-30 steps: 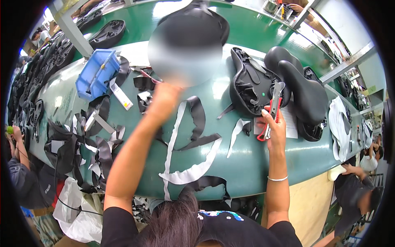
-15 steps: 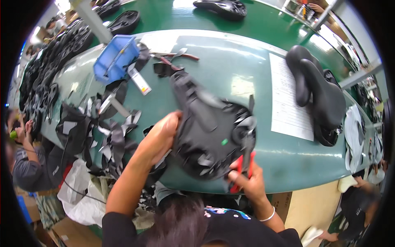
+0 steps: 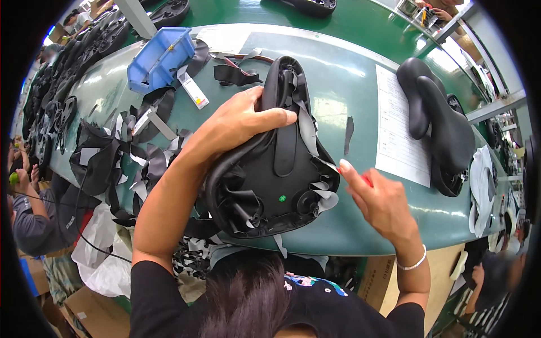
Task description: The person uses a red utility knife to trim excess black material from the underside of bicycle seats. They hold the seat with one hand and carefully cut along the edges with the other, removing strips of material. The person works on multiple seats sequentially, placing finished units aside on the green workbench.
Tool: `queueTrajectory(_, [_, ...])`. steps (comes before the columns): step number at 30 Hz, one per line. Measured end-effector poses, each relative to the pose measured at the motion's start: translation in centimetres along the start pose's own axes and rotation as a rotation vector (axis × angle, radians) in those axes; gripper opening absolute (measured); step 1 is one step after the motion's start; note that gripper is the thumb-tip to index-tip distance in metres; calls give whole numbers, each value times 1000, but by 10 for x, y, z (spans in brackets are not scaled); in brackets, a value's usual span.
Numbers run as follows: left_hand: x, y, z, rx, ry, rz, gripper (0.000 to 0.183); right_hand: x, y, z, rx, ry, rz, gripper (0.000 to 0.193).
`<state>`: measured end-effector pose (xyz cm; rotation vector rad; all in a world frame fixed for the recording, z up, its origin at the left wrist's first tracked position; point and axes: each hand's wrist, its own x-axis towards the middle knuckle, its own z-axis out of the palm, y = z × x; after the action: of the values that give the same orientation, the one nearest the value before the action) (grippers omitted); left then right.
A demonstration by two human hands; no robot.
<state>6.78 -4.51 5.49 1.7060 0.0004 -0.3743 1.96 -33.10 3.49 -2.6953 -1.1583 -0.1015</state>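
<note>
A black bicycle saddle (image 3: 256, 186) lies underside up in front of me, its narrow nose pointing away. My left hand (image 3: 239, 121) is closed around its left side near the nose, thumb pressed on the underside. Grey edges of loose cover (image 3: 308, 130) stick up along the saddle's right side. Beside that edge, my right hand (image 3: 378, 200) is closed on a red-handled tool (image 3: 367, 179); my fingers hide most of it, so I cannot tell its exact kind. A thin pale piece reaches from the thumb to the saddle edge; whether it is blade or cover is unclear.
Black and grey scraps (image 3: 152, 163) heap at the left, near a blue bin (image 3: 160, 59). One dark strip (image 3: 349, 135) lies right of the saddle. A printed sheet (image 3: 397, 129) and finished-looking saddles (image 3: 439, 118) are at the right. Other people work at both sides.
The saddle has turned so its nose points straight away. My left hand has shifted toward the nose. The red-handled tool has moved from the near right edge up along the right side.
</note>
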Motion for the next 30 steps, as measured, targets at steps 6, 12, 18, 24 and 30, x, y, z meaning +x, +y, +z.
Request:
queueTrajectory(6, [-17, -36, -10, -82, 175, -10, 43, -49, -71, 49, 299, 127, 370, 71])
queueTrajectory(12, [-60, -44, 0, -279, 362, -30, 44, -68, -87, 29, 580, 53, 465, 63])
queueTrajectory(18, [-80, -44, 11, -312, 455, 49, 47, 21, -61, 34, 591, 399, 150, 61])
queueTrajectory(24, [-78, -75, 9, 776, 870, 302, 43, 30, -15, 7, 889, 501, 639, 53])
queueTrajectory(30, [-26, -35, 62, 914, 113, 693, 20, 45, -49, 4, 783, 356, 233, 55])
